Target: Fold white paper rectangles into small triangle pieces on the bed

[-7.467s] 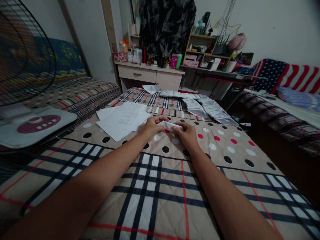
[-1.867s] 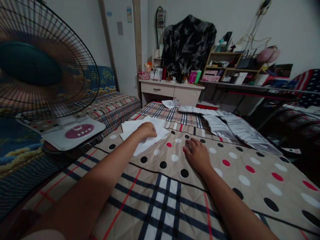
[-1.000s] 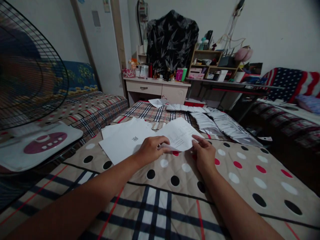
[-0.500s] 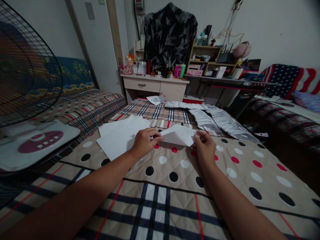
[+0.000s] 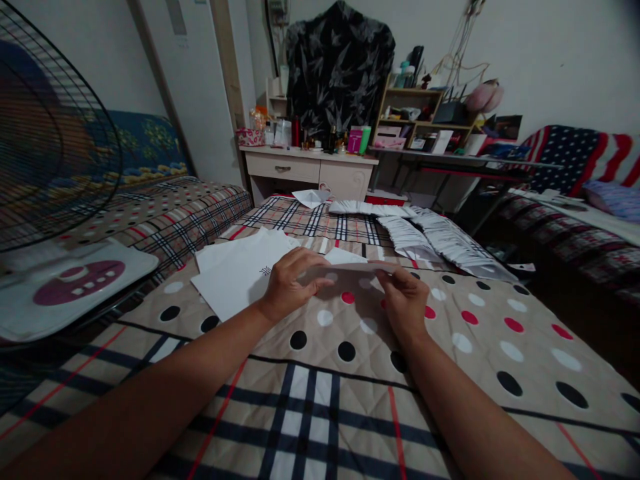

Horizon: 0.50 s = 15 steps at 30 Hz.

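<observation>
A folded white paper (image 5: 353, 267) is held level just above the bed, seen almost edge-on, its underside in shadow. My left hand (image 5: 293, 283) is at its left end, fingers curved over the edge and thumb below; the grip looks loose. At the other end, my right hand (image 5: 406, 300) pinches the paper between thumb and fingers. Behind it, a second white piece of paper (image 5: 345, 255) partly shows on the bed. Beside my left hand lies a spread stack of white sheets (image 5: 235, 267), the top one bearing small dark print.
Rows of folded white papers (image 5: 450, 243) lie at the far right of the patterned bedspread (image 5: 320, 347), and one folded piece (image 5: 311, 198) lies at the far edge. A fan (image 5: 55, 147) stands close on the left. A cluttered dresser (image 5: 305, 170) stands beyond the bed.
The paper between my hands has tilted from showing its broad face to nearly edge-on. My left thumb has moved apart from the fingers. Another white piece now shows behind.
</observation>
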Tool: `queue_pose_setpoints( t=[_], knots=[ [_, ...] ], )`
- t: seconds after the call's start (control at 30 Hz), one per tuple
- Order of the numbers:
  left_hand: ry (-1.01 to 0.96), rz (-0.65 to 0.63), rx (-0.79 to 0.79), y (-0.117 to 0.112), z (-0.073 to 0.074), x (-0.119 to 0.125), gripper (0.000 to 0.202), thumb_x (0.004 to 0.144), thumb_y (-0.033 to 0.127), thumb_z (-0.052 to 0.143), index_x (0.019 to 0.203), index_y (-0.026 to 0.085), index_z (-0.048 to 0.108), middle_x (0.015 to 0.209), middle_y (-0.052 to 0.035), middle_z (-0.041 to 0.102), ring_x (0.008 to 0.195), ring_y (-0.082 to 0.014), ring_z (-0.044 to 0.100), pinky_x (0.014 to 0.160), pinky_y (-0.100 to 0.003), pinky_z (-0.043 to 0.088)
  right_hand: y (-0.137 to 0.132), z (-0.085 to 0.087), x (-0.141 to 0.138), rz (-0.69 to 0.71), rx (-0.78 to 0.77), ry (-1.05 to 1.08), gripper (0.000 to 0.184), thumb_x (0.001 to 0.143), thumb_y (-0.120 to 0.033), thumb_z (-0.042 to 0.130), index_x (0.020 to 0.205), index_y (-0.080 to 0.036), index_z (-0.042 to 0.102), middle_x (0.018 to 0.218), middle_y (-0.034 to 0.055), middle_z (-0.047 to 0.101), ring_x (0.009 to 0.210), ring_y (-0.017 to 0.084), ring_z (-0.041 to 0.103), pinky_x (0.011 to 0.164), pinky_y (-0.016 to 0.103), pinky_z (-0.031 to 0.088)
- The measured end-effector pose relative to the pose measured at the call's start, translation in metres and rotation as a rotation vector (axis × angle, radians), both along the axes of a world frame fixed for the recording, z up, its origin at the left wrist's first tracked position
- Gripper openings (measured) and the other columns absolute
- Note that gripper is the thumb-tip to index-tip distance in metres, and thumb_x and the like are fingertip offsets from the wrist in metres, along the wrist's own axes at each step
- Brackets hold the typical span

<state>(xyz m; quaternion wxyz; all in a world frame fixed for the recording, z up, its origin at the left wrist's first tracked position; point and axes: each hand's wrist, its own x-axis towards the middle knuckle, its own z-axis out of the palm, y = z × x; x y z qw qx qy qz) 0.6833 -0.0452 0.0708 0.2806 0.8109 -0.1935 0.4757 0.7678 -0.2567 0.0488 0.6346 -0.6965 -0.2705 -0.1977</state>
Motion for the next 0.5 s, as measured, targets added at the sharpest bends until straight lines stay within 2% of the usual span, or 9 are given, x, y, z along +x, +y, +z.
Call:
queue_pose_setpoints(
  t=[0.07,0.13,0.23,0.3,0.4,0.5],
  knots=[
    [-0.01,0.035,-0.056,0.001,-0.001,0.001,0.039,0.075,0.031,0.078,0.109,0.021,0.061,0.101,-0.0058,0.069,0.096,-0.0183,0.064,0.089,-0.034,0.051,-0.003,-0.003,0.006,0.005,0.164,0.108,0.015,0.079,-0.027,0.066,0.09,-0.021,0.075,0.093,0.004,0.075,0.09,0.023,0.067,0.085,0.038,0.05],
    [0.0,0.054,-0.146,0.002,-0.004,0.003,0.053,0.075,0.029,0.078,0.122,0.021,0.053,0.109,-0.007,0.068,0.101,-0.0183,0.064,0.093,-0.035,0.05,-0.005,-0.003,0.009,0.019,0.25,0.18,0.013,0.075,-0.026,0.069,0.085,-0.02,0.074,0.086,0.0029,0.074,0.085,0.022,0.067,0.084,0.039,0.051],
    [0.071,0.035,-0.253,0.006,-0.008,0.007,0.066,0.076,0.026,0.076,0.134,0.023,0.043,0.121,-0.0094,0.064,0.101,-0.0172,0.064,0.085,-0.03,0.053,-0.005,0.001,0.008,0.118,0.25,0.188,0.008,0.071,-0.019,0.066,0.075,-0.019,0.072,0.095,0.0045,0.075,0.094,0.024,0.067,0.09,0.041,0.049],
    [0.12,0.032,-0.268,0.009,-0.009,0.01,0.065,0.077,0.021,0.073,0.135,0.024,0.044,0.128,-0.0104,0.059,0.1,-0.0168,0.063,0.075,-0.026,0.053,-0.004,0.004,0.006,0.178,0.2,0.168,0.01,0.067,-0.015,0.062,0.067,-0.019,0.07,0.106,0.006,0.073,0.104,0.027,0.065,0.094,0.042,0.047],
    [0.2,-0.03,-0.222,0.012,-0.014,0.014,0.043,0.078,0.012,0.068,0.119,0.024,0.062,0.128,-0.0084,0.059,0.105,-0.0176,0.062,0.071,-0.024,0.053,-0.004,0.007,0.003,0.224,0.144,0.206,0.013,0.063,-0.013,0.057,0.061,-0.02,0.068,0.105,0.0059,0.074,0.106,0.028,0.065,0.095,0.042,0.046],
    [0.281,-0.177,-0.127,0.016,-0.021,0.018,0.018,0.08,0.006,0.064,0.082,0.022,0.074,0.11,-0.0053,0.066,0.103,-0.0164,0.064,0.08,-0.026,0.055,-0.008,0.006,0.0,0.269,0.111,0.283,0.012,0.065,-0.015,0.059,0.061,-0.021,0.068,0.1,0.005,0.074,0.106,0.028,0.065,0.097,0.042,0.045]
  ],
)
